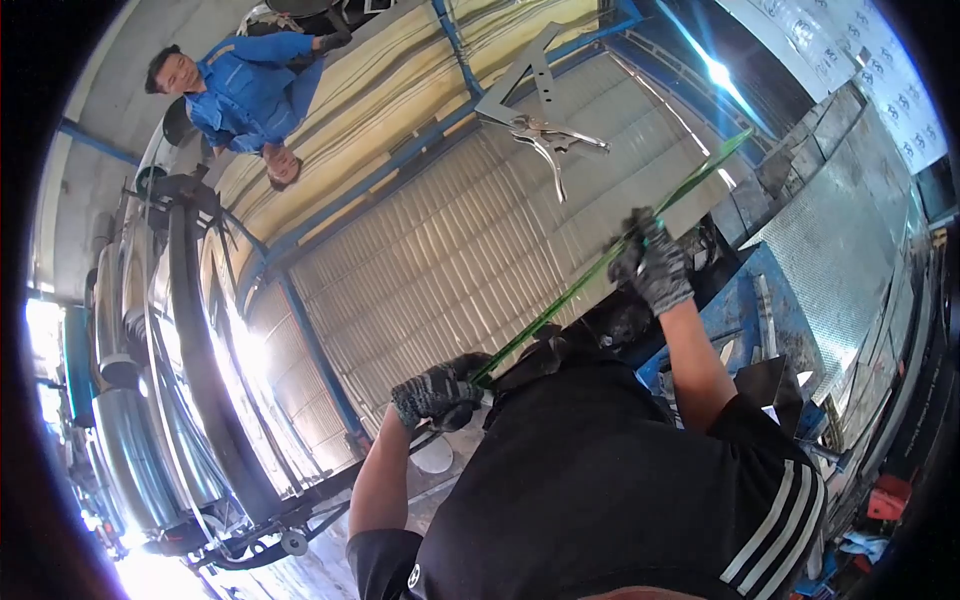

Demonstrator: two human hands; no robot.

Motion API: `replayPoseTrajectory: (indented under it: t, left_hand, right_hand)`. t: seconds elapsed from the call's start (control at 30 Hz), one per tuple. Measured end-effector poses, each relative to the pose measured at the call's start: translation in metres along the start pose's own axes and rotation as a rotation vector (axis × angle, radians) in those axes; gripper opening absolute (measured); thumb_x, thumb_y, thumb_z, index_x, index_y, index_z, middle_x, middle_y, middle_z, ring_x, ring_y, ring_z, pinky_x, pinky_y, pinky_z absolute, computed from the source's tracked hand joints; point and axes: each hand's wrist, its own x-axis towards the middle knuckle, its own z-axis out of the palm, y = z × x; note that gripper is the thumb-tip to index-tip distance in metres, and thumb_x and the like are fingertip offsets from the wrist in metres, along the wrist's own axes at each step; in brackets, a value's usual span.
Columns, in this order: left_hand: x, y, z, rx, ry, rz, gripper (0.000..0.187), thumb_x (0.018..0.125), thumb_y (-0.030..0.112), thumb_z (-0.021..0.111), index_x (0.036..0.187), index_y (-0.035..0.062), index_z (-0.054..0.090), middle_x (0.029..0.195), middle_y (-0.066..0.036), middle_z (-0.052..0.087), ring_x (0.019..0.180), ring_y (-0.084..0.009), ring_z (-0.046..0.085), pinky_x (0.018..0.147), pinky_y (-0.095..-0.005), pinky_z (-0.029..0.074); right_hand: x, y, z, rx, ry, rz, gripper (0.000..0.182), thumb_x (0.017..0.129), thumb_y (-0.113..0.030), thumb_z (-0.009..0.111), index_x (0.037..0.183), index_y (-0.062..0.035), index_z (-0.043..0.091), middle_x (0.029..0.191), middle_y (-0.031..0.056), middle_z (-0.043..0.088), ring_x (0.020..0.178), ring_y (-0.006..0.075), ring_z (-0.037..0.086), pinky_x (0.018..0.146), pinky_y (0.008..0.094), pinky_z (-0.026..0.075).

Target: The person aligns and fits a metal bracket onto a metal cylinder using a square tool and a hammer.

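A long, thin green strip [575, 293], shiny along its edge, runs slantwise from lower left to upper right in front of my body. My left hand [440, 392], in a grey and black knit glove, is closed around its lower end. Farther up the strip, my right hand [655, 262] in a matching glove grips it with bent fingers; the strip's far end sticks out beyond. Past the strip lies a broad surface [430, 250] with a ribbed, mirror-like look. Locking pliers [545, 135] with bright handles sit on it, by a metal angle square [530, 80].
At the upper left stands a person in blue work clothes [240, 85], with a second, upside-down head below that looks like a reflection. Shiny metal rolls [135, 450] and a long dark beam [215, 370] line the left. Metal sheets [840, 240] and a blue frame [785, 290] are on the right.
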Motion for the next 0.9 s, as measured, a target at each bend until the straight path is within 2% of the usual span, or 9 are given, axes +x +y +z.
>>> replayPoseTrajectory:
  t: [0.13,0.17,0.33,0.53,0.6,0.73,0.77,0.8,0.9]
  left_hand:
    - [-0.003,0.006,-0.002,0.022,-0.019,-0.063,0.070,0.087,0.032,0.075,0.144,0.0013,0.050,0.107,-0.008,0.068,0.089,-0.0168,0.064,0.082,-0.0340,0.055]
    - [0.003,0.002,-0.003,0.036,-0.024,-0.040,0.070,0.087,0.033,0.075,0.144,0.0010,0.049,0.106,-0.007,0.068,0.088,-0.0160,0.063,0.081,-0.0335,0.055]
    - [0.008,0.006,-0.003,-0.172,0.000,0.002,0.072,0.086,0.033,0.076,0.144,0.0017,0.048,0.107,-0.005,0.066,0.087,-0.0133,0.062,0.076,-0.0309,0.055]
    - [0.006,0.012,-0.009,-0.212,-0.117,-0.095,0.079,0.085,0.039,0.079,0.146,0.0019,0.045,0.109,-0.004,0.065,0.089,-0.0138,0.061,0.077,-0.0305,0.054]
    - [0.007,0.021,-0.004,-0.155,-0.102,0.021,0.080,0.084,0.041,0.079,0.145,0.0012,0.045,0.110,-0.006,0.064,0.098,-0.0165,0.060,0.087,-0.0327,0.052]
    - [0.016,-0.003,-0.001,-0.217,-0.150,-0.059,0.069,0.093,0.026,0.071,0.150,0.0009,0.040,0.110,-0.009,0.065,0.094,-0.0160,0.063,0.085,-0.0322,0.055]
    - [0.012,-0.015,-0.001,0.012,-0.047,0.093,0.069,0.092,0.030,0.071,0.148,0.0012,0.043,0.116,-0.012,0.066,0.101,-0.0209,0.064,0.091,-0.0347,0.053]
    - [0.009,-0.027,-0.001,0.255,0.090,0.217,0.070,0.091,0.035,0.071,0.147,0.0014,0.046,0.121,-0.015,0.068,0.109,-0.0258,0.064,0.098,-0.0372,0.050]
    - [0.009,0.006,-0.002,-0.042,0.001,0.087,0.071,0.087,0.032,0.073,0.144,-0.0023,0.048,0.125,-0.017,0.065,0.115,-0.0223,0.062,0.103,-0.0343,0.048]
  right_hand:
    - [0.020,-0.004,-0.019,-0.106,0.062,-0.115,0.023,0.097,-0.030,0.069,0.113,-0.0152,0.066,0.092,-0.0010,0.067,0.069,0.0141,0.062,0.060,0.0328,0.052]
    - [0.042,0.025,-0.054,-0.591,-0.037,-0.425,0.023,0.097,-0.030,0.069,0.114,-0.0146,0.065,0.093,-0.0016,0.067,0.070,0.0135,0.061,0.060,0.0320,0.051]
    - [-0.051,0.044,0.047,-0.757,-0.053,0.155,0.032,0.094,-0.035,0.072,0.114,-0.0108,0.067,0.084,-0.0013,0.066,0.072,0.0109,0.059,0.061,0.0275,0.048]
    - [-0.025,0.039,0.021,-0.777,-0.071,-0.123,0.031,0.093,-0.041,0.074,0.100,-0.0107,0.069,0.076,-0.0019,0.062,0.062,0.0093,0.055,0.055,0.0280,0.045]
    - [-0.032,0.039,0.034,-0.672,-0.019,0.039,0.031,0.095,-0.039,0.071,0.101,-0.0092,0.070,0.078,-0.0007,0.064,0.068,0.0104,0.058,0.060,0.0289,0.048]
    - [-0.061,0.056,0.056,-0.769,-0.249,0.081,0.030,0.098,-0.034,0.067,0.108,-0.0064,0.069,0.077,0.0013,0.063,0.066,0.0104,0.059,0.057,0.0296,0.047]
    - [-0.054,0.063,0.040,-1.069,-0.419,-0.176,0.030,0.102,-0.034,0.060,0.109,-0.0061,0.069,0.080,0.0012,0.064,0.072,0.0088,0.060,0.060,0.0287,0.047]
    - [-0.052,0.063,0.042,-0.943,-0.329,-0.086,0.031,0.103,-0.035,0.059,0.112,-0.0063,0.068,0.078,0.0013,0.063,0.071,0.0096,0.060,0.061,0.0280,0.047]
    - [-0.034,0.044,0.054,-0.404,-0.028,0.052,0.026,0.103,-0.028,0.060,0.117,-0.0065,0.064,0.089,0.0021,0.064,0.072,0.0096,0.059,0.064,0.0264,0.052]
